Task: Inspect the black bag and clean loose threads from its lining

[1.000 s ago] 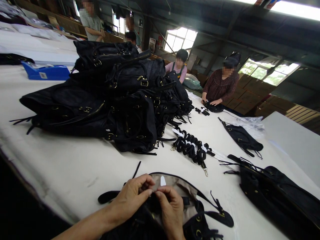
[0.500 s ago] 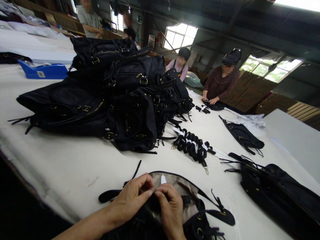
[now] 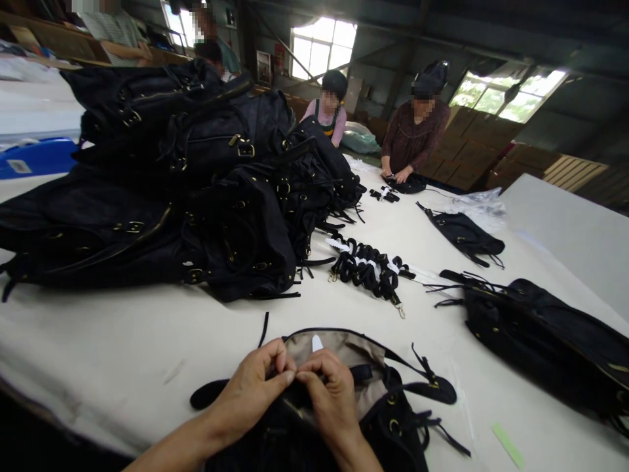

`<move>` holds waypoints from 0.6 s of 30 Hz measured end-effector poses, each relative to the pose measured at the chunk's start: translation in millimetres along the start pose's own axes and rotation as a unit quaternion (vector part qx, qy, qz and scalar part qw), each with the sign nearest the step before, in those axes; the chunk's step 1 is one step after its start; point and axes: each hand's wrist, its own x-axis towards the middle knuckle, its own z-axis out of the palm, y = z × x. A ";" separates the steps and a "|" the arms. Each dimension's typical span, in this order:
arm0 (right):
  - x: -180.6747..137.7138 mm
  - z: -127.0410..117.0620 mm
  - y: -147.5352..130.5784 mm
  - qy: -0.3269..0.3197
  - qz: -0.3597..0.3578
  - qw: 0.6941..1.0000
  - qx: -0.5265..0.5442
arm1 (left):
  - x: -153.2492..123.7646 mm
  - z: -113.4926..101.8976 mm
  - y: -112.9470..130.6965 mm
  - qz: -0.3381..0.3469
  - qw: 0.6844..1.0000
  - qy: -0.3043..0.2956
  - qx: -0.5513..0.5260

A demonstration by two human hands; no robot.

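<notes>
The view has swung left – the hands stay put. Left hand (image 3: 255, 390) and right hand (image 3: 330, 393) pinch fingertips together at the open rim of the black bag (image 3: 344, 419) on the near table edge – soft, floppy, best gripped by its rim.
</notes>
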 end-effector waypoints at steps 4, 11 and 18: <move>0.7 1.5 -0.1 0.005 -0.019 1.000 -0.008 | 4.7 -0.8 -2.8 -0.011 1.000 -0.007 -0.027; 1.6 3.2 0.3 0.022 0.050 0.998 0.036 | 9.8 -2.9 -10.6 -0.035 0.998 0.019 -0.052; 3.4 -1.7 -4.3 0.041 0.020 0.998 0.048 | 10.6 -4.3 -13.2 -0.035 0.998 0.028 -0.044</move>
